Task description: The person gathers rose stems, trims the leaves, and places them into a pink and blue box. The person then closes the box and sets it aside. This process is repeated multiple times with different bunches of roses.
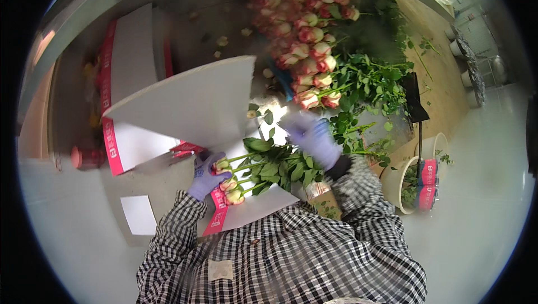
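Observation:
Several cut roses (234, 196), cream with pink edges, lie side by side on a white wrapping sheet (269, 205) with a pink printed border. Their leafy stems point to the right. My left hand (207, 172), in a purple glove, rests at the flower heads, its fingers around the uppermost bloom. My right hand (313, 138), also gloved in purple, is blurred above the stems, close to the large heap of roses (311, 68). Whether its fingers hold anything does not show. A raised white sheet (189, 98) stands up behind my left hand.
More pink-bordered white sheets (132, 47) stand at the far left. A small white card (138, 215) lies at lower left, near a red cylindrical object (86, 157). To the right are a black upright holder (416, 98) and cream buckets (403, 186) with leaves. Loose petals (222, 41) dot the table.

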`<action>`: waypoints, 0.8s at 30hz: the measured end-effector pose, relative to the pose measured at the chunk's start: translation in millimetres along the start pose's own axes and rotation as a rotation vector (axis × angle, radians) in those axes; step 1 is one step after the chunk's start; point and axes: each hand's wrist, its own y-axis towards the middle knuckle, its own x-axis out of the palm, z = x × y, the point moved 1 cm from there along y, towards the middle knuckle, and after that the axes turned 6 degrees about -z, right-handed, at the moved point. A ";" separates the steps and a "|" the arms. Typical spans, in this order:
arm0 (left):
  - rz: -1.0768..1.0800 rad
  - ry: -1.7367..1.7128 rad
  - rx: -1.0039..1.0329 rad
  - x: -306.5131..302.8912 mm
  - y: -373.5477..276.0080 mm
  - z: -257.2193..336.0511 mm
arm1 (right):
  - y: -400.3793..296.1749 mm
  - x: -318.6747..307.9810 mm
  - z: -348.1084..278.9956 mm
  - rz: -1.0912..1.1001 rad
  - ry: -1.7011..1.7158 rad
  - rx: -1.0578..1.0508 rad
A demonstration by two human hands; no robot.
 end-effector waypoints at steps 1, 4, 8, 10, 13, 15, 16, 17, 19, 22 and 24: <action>-0.020 -0.037 0.013 -0.5 -0.2 -1.0 | 0.2 -36.3 17.6 0.285 -0.064 -0.013; -0.003 0.002 0.025 -1.6 -0.4 -4.1 | 22.1 -104.1 92.0 0.629 -0.362 0.283; -0.025 0.009 -0.001 -3.5 -0.4 -8.3 | 58.6 -116.7 156.6 0.410 -0.521 0.423; -0.026 -0.049 0.035 -3.7 0.1 -9.5 | 70.5 -124.4 161.6 0.337 -0.657 0.440; -0.023 -0.051 -0.014 -3.0 -0.2 -12.1 | 77.9 -150.7 146.8 0.178 -0.982 0.270; -0.011 -0.032 0.013 -2.5 -0.7 -12.4 | 77.1 -173.6 134.1 0.280 -1.138 0.121; -0.009 -0.035 0.033 -2.6 -0.1 -12.0 | 76.4 -183.7 129.1 0.287 -1.053 0.113; -0.003 -0.018 0.028 -2.6 -0.6 -11.6 | 72.6 -192.2 123.2 0.421 -0.980 0.009; -0.012 -0.038 0.042 -2.8 -0.3 -10.2 | 66.1 -202.5 114.7 0.273 -0.998 0.157; 0.038 0.203 0.069 -4.1 1.2 -6.3 | 51.0 -213.2 96.6 0.312 -0.890 0.166; 0.011 0.127 0.035 -3.7 0.5 -5.3 | 38.1 -219.5 83.9 0.401 -0.851 0.056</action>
